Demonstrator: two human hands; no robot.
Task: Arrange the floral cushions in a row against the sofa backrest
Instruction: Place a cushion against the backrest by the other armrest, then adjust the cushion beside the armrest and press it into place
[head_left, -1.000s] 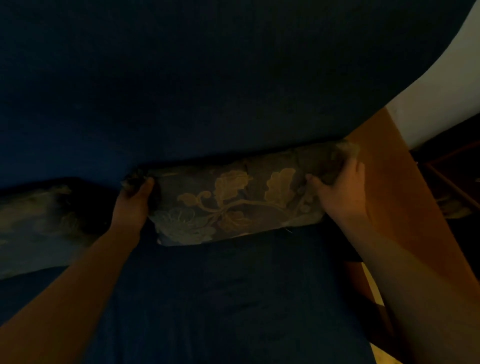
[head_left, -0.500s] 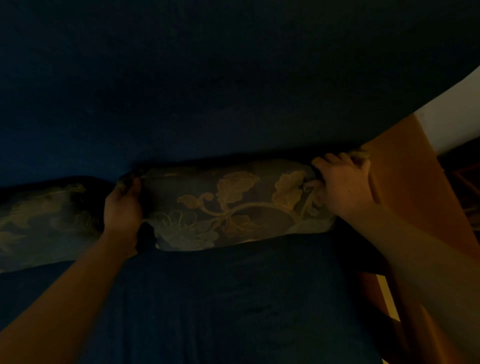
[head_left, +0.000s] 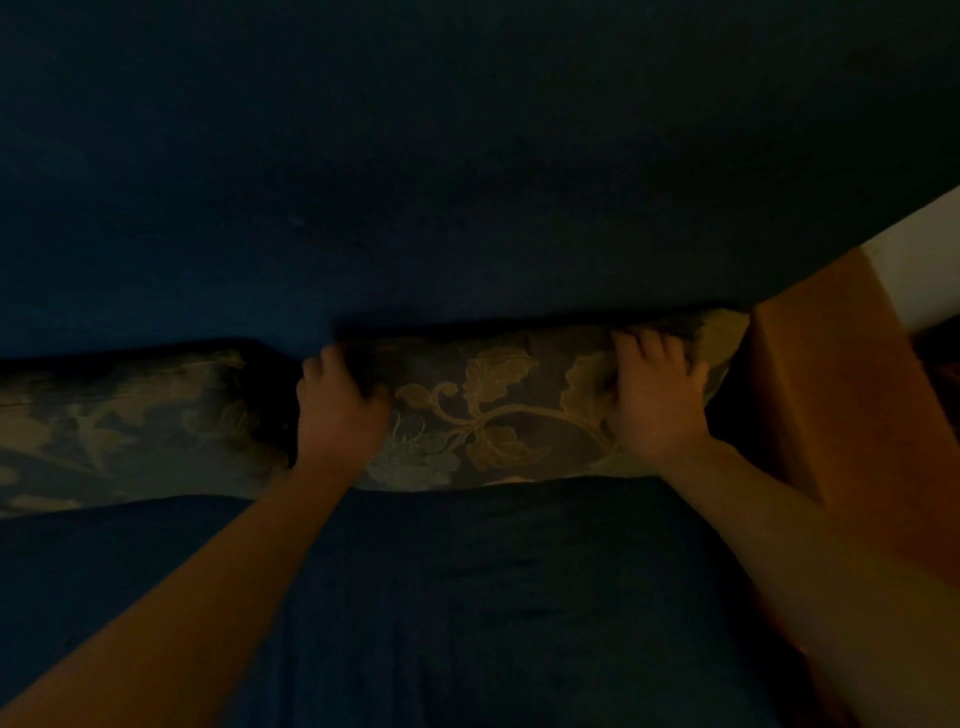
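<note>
The room is dim. A dark blue sofa seat (head_left: 467, 597) fills the lower view, and its dark blue backrest (head_left: 467, 156) rises behind. A floral cushion (head_left: 498, 410) lies along the seat's back edge, against the backrest, at the right end beside an orange-brown sofa arm (head_left: 831, 395). The left hand (head_left: 340, 410) curls its fingers over the cushion's left end, gripping it; the right hand (head_left: 657, 400) presses spread fingers onto its right end. A second floral cushion (head_left: 130, 421) lies just left, along the same edge. A pale wall (head_left: 924, 260) shows at upper right.
</note>
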